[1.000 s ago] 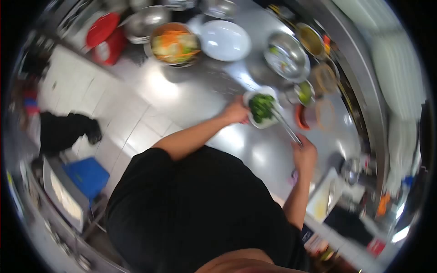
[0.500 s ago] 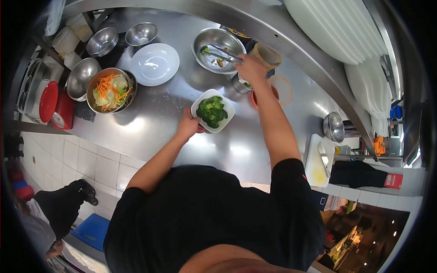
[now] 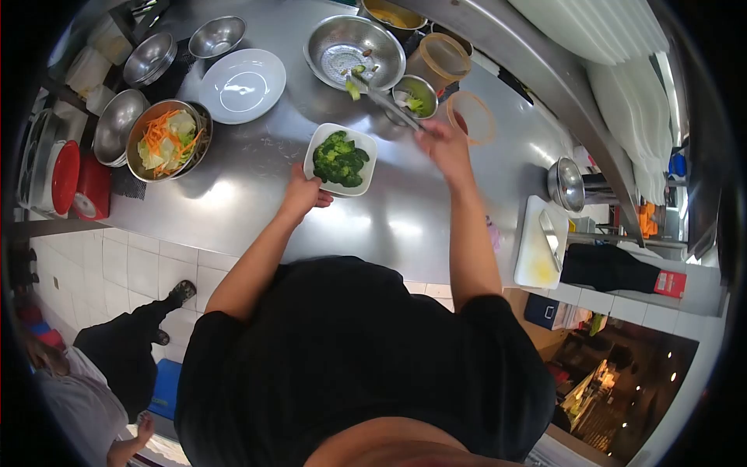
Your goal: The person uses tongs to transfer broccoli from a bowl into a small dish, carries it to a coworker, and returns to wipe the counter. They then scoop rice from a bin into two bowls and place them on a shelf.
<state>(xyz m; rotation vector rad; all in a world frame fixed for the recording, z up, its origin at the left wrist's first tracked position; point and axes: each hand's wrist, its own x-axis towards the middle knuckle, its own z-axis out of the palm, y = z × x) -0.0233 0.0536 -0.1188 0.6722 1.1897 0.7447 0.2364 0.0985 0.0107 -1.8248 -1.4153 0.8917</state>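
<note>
My left hand [image 3: 302, 194] grips the near-left edge of a white square bowl [image 3: 368, 148] filled with broccoli [image 3: 340, 160]. In my right hand [image 3: 446, 149] are metal tongs [image 3: 393, 107], closed on a green piece of broccoli [image 3: 353, 87] at the near rim of a perforated steel bowl [image 3: 317, 43]. A few small brown bits lie inside that steel bowl. Beside the tongs stands a small metal cup [image 3: 398, 84] with pale and green vegetable pieces in it.
A white plate [image 3: 243, 86] and a steel bowl of shredded carrot and cabbage [image 3: 170, 140] stand on the left, near a red scale [image 3: 92, 191]. Clear tubs [image 3: 440, 58] are at back right. A cutting board [image 3: 535, 257] holds a knife [image 3: 550, 233]. Another person [image 3: 85, 389] is at lower left.
My right hand has drawn the tongs back from the perforated bowl toward me, with a broccoli piece now at their tips. The view has shifted a little; my left hand still holds the white bowl.
</note>
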